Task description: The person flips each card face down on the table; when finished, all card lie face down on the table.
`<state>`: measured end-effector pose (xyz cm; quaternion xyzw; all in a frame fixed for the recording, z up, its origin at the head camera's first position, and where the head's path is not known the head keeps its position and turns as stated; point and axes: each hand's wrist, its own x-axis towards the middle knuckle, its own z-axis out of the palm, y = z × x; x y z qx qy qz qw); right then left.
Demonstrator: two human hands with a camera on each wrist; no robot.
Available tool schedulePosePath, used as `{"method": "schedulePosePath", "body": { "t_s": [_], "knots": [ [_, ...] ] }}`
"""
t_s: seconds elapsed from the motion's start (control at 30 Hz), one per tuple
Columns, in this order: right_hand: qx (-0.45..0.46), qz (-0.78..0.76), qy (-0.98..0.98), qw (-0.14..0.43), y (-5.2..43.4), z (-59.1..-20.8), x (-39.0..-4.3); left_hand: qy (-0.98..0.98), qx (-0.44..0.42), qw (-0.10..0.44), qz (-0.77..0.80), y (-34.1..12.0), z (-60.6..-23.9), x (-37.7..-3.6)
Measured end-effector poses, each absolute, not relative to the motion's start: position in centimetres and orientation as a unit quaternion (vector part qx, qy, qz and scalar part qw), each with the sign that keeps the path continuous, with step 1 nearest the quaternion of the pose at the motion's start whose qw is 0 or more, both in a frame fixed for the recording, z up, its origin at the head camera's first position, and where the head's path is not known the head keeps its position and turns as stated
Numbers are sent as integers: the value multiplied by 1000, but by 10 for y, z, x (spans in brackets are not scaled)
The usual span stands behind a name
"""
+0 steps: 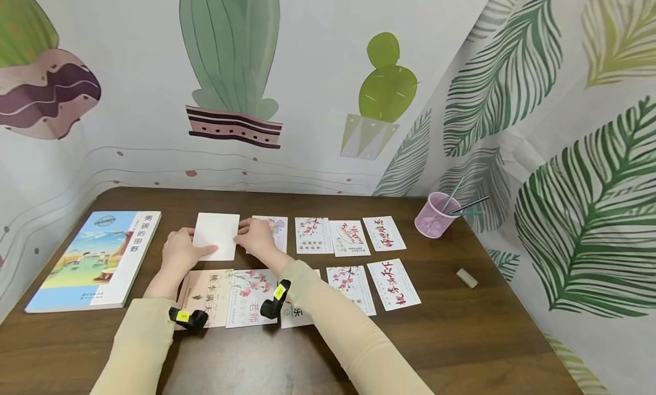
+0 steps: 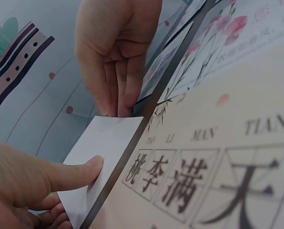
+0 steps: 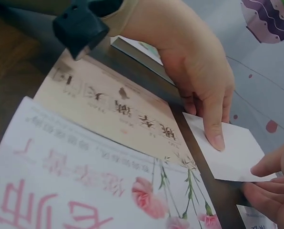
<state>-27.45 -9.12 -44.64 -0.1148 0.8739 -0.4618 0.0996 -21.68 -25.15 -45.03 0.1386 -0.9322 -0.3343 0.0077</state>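
Observation:
A blank white card [image 1: 217, 234] is held level between both hands at the left end of the back row. My left hand [image 1: 178, 251] pinches its left side, thumb on top [image 2: 87, 171] and fingers beneath. At the opposite side my right hand [image 1: 256, 238] pinches the edge between thumb and fingers. Just in front of the white card lies a beige card with black characters [image 1: 209, 289], under the left wrist. Beside that is a card with pink carnations [image 1: 251, 298]. A purple-flowered card [image 1: 279, 230] is partly hidden behind the right hand.
More printed cards, such as a blossom card [image 1: 314, 235] and a red-lettered one [image 1: 393, 284], lie in two rows to the right. A thick book [image 1: 87, 258] lies at the left. A pink pen cup [image 1: 427, 224] and an eraser [image 1: 467, 278] are at the right.

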Motion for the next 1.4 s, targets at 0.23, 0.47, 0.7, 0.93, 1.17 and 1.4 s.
{"method": "schedulePosePath", "body": {
  "t_s": [0.23,0.47,0.7,0.93,1.17,1.4],
  "knots": [
    [-178,-364,912,57,-91,-444,-268,-944,131,9,-303,-251,-449,-216],
    [-233,-282,929,53,-90,-444,-268,-943,123,11,-309,-246,-445,-216],
    [-232,-330,914,35,-48,-432,-293,-947,42,46,-315,-230,-434,-232],
    [-196,-289,935,61,-3,-431,-312,-935,-87,-46,-340,-212,-432,-270],
    [-216,-255,938,95,5,-441,-313,-937,-152,-86,-303,-201,-444,-293],
    [-223,-243,938,105,4,-443,-309,-942,-173,-80,-276,-197,-446,-298]
  ]
}}
